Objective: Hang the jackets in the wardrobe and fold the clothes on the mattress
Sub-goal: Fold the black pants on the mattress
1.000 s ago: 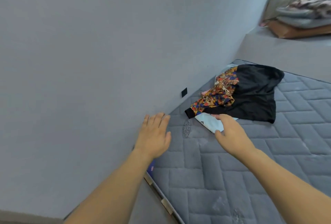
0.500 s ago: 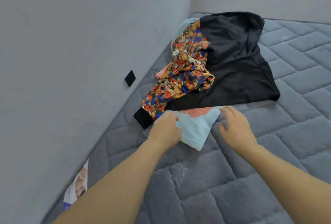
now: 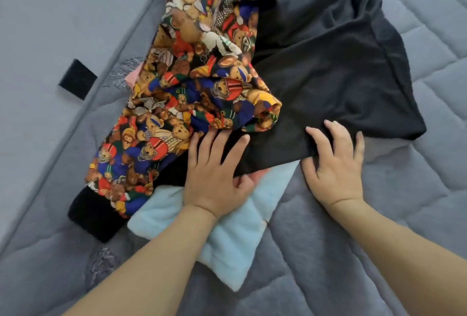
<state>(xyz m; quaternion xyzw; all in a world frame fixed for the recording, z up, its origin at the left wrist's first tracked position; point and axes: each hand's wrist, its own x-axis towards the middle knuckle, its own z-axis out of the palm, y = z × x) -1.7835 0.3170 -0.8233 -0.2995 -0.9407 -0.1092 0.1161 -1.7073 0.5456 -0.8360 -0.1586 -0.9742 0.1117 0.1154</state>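
Observation:
A pile of clothes lies on the grey quilted mattress point(image 3: 379, 240) against the wall. A jacket with a colourful teddy-bear print point(image 3: 192, 83) and a black cuff point(image 3: 93, 217) lies on the left of it. A black garment point(image 3: 328, 68) is spread to the right, and a light blue cloth point(image 3: 227, 245) sticks out underneath. My left hand point(image 3: 214, 171) rests with spread fingers on the black garment's near edge, its palm over the blue cloth. My right hand point(image 3: 336, 164) touches the black hem further right with its fingertips on the fabric. Neither hand visibly grips anything.
The grey wall point(image 3: 63, 12) runs along the mattress's left side, with a small black square point(image 3: 77, 79) on it. A bit of pink cloth point(image 3: 132, 76) peeks out behind the jacket. Bare mattress shows to the right and in front of the pile.
The view has closed in on the pile. Both hands moved forward from the blue cloth onto the near edge of the black garment.

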